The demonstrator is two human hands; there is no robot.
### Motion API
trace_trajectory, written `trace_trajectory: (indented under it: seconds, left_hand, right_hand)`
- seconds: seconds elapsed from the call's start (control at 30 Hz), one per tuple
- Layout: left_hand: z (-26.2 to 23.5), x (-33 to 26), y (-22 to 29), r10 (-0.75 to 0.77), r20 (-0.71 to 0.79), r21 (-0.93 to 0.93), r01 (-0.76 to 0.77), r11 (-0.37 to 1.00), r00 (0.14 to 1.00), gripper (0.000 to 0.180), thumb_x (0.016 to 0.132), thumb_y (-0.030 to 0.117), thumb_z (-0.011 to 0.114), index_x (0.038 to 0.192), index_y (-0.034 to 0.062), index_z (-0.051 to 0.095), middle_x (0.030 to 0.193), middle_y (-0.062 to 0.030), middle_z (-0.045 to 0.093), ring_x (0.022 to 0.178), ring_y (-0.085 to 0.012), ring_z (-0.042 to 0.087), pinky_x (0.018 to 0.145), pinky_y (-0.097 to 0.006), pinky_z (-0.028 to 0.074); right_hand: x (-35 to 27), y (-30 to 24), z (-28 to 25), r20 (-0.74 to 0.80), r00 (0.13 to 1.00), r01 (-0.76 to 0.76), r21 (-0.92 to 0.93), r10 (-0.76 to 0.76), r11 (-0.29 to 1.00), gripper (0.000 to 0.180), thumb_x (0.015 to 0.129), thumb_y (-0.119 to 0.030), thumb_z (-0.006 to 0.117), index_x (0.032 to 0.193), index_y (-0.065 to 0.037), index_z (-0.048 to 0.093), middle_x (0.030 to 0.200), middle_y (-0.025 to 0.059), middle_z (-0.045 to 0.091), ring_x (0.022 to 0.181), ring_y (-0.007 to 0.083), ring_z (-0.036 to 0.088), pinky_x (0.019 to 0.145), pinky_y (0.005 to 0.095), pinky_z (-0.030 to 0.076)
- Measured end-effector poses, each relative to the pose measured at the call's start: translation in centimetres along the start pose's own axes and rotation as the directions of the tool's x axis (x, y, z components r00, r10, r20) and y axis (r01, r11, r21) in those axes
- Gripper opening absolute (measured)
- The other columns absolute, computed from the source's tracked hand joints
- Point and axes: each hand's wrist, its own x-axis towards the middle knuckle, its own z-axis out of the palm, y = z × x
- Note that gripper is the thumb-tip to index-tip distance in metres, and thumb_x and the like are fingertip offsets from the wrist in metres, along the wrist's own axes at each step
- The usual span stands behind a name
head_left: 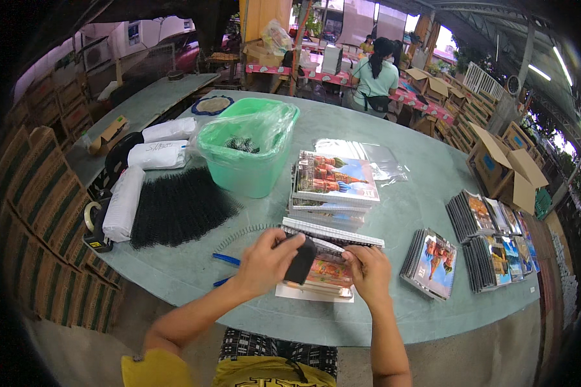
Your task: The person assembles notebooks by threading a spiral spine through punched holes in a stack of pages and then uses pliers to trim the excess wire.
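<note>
Both hands grip an unbound-looking notebook (pixel 329 245), tilted so that its white page edge faces up. My left hand (pixel 263 261) is closed around its left end, where a black flap (pixel 300 263) hangs down. On the right end, the fingers of my right hand (pixel 368 266) pinch the edge. A thin black spiral coil (pixel 242 233) curves out leftward near my left hand; whether it is threaded into the notebook is hidden. Beneath the hands lies a low stack of picture-covered notebooks (pixel 326 284). Blue-handled pliers (pixel 226 259) rest beside my left wrist, partly covered.
A green bin (pixel 255 171) lined with clear plastic stands beyond, beside a heap of black coils (pixel 181 206) and white wrapped packs (pixel 124 203). Spiral notebooks are stacked ahead (pixel 336 180) and at right (pixel 432 261). Cardboard boxes (pixel 503 171) and a seated person (pixel 376 77) are farther off.
</note>
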Motion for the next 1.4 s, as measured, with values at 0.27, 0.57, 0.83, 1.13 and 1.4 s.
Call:
trace_trajectory:
  seconds: [0.27,0.57,0.83,1.13,1.4]
  left_hand:
    - [1.6,-1.4,0.1,0.108,0.243,-0.082,-0.091,0.992,0.964,0.035,0.069,0.002,0.069,0.103,0.0116,0.065,0.089,-0.0045,0.057,0.08,-0.0223,0.058,0.066,-0.032,0.049]
    - [1.7,-0.9,0.9,0.076,0.244,-0.057,-0.064,0.996,0.967,0.037,0.07,0.002,0.069,0.106,0.0107,0.064,0.086,-0.0048,0.054,0.076,-0.0227,0.055,0.064,-0.033,0.046]
    - [1.8,0.8,1.6,0.115,0.085,-0.117,-0.105,0.988,0.99,0.028,0.074,0.003,0.067,0.101,0.0086,0.066,0.086,-0.0082,0.049,0.071,-0.0193,0.052,0.06,-0.028,0.044]
    - [2.4,1.3,2.4,0.12,0.193,-0.103,-0.102,0.989,0.974,0.031,0.073,0.004,0.067,0.104,0.0099,0.065,0.085,-0.0092,0.05,0.076,-0.0221,0.055,0.067,-0.031,0.046]
    - [1.9,4.1,3.4,0.194,0.103,-0.077,-0.187,0.979,0.975,0.03,0.072,0.0,0.066,0.101,0.0058,0.065,0.087,-0.0109,0.05,0.078,-0.024,0.052,0.073,-0.032,0.043]
  right_hand:
    - [-0.2,0.0,0.3,-0.042,0.998,0.041,-0.009,-0.041,0.999,0.008,0.08,-0.021,0.066,0.082,-0.013,0.066,0.069,0.0004,0.061,0.063,0.0215,0.053,0.058,0.0348,0.038]
    - [-0.7,0.1,0.5,-0.052,0.998,0.03,-0.037,-0.032,0.999,0.009,0.079,-0.021,0.065,0.083,-0.013,0.066,0.068,0.0009,0.058,0.062,0.0215,0.052,0.057,0.0343,0.038]
    - [-0.5,-0.2,0.5,-0.109,0.994,0.017,-0.066,-0.024,0.998,0.012,0.077,-0.019,0.066,0.088,-0.014,0.066,0.067,0.0003,0.057,0.064,0.021,0.052,0.057,0.0344,0.036]
    - [-0.6,0.2,-0.6,-0.158,0.985,0.09,0.079,-0.077,0.993,0.021,0.075,-0.008,0.066,0.095,-0.011,0.065,0.08,0.0071,0.06,0.076,0.0265,0.056,0.066,0.0358,0.044]
    - [-1.7,2.7,-0.3,0.06,0.882,-0.331,0.785,0.467,0.524,0.013,0.078,-0.007,0.071,0.087,0.0,0.065,0.084,0.0039,0.065,0.083,0.0112,0.06,0.072,0.0249,0.049]
